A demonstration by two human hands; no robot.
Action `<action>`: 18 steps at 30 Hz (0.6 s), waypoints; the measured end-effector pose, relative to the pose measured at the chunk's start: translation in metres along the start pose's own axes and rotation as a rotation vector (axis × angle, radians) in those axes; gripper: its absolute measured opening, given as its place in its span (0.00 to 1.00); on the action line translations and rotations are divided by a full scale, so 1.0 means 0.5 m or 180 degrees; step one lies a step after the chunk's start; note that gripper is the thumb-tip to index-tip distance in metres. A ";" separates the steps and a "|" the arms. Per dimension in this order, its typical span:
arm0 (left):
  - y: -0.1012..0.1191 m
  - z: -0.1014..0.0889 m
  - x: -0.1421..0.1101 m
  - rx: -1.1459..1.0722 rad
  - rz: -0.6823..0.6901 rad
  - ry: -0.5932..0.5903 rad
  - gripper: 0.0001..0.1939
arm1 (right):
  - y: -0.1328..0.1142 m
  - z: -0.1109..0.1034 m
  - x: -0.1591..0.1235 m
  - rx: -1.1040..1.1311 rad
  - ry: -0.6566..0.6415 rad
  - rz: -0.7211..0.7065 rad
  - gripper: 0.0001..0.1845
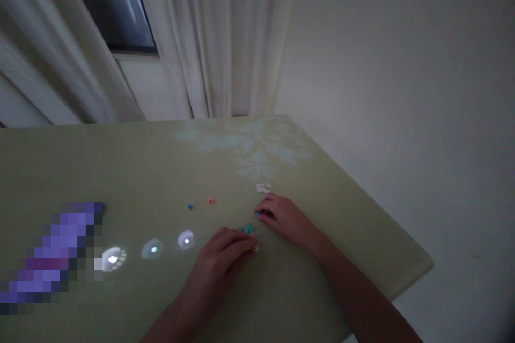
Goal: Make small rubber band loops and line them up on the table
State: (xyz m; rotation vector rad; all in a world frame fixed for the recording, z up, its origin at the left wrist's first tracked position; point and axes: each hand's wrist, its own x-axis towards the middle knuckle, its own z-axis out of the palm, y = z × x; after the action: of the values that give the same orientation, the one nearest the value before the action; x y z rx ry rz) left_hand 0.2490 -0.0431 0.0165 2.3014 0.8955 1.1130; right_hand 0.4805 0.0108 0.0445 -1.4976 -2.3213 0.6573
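Observation:
My left hand point(227, 252) is closed at a small clear bag point(248, 229) with teal, pink and yellow bits in it, resting on the table. Its fingers cover much of the bag. Just right of it, my right hand point(284, 217) pinches a small blue piece point(258, 214), partly hidden by the fingertips. Beyond the right hand lies a thin white piece point(263, 188) with an open loop shape. Farther left on the tabletop are a tiny blue piece point(190, 207) and a tiny orange piece point(211, 201), apart from both hands.
The pale green table point(140, 171) has a light floral pattern and meets a wall point(394, 91) along its right side. Pixelated purple packaging point(56, 252) lies at the left. Curtains point(209, 37) hang behind the far edge. Round light reflections show left of my hands.

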 end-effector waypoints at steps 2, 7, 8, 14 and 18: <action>0.001 0.010 0.002 0.0084 0.0162 -0.0033 0.12 | 0.000 0.002 0.001 0.0007 0.0021 -0.0006 0.10; -0.031 -0.027 0.005 0.0377 0.0044 -0.0081 0.11 | 0.007 0.006 0.000 -0.0021 0.0042 -0.0030 0.09; -0.046 -0.043 0.006 0.0431 -0.0093 0.0020 0.11 | 0.008 0.005 0.000 -0.0037 0.0058 -0.0044 0.09; -0.165 -0.125 -0.009 0.1577 -0.0946 0.0569 0.19 | -0.007 -0.007 -0.008 0.0451 0.0445 -0.0226 0.09; -0.199 -0.135 -0.020 0.1806 -0.1290 0.0264 0.24 | -0.021 -0.009 -0.016 0.1001 0.0424 -0.0589 0.09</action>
State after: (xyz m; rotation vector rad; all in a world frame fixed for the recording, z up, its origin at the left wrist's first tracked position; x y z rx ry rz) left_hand 0.1536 0.0259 -0.0106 2.3276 1.8047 0.8536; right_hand 0.4779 0.0009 0.0538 -1.1366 -2.1071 0.8015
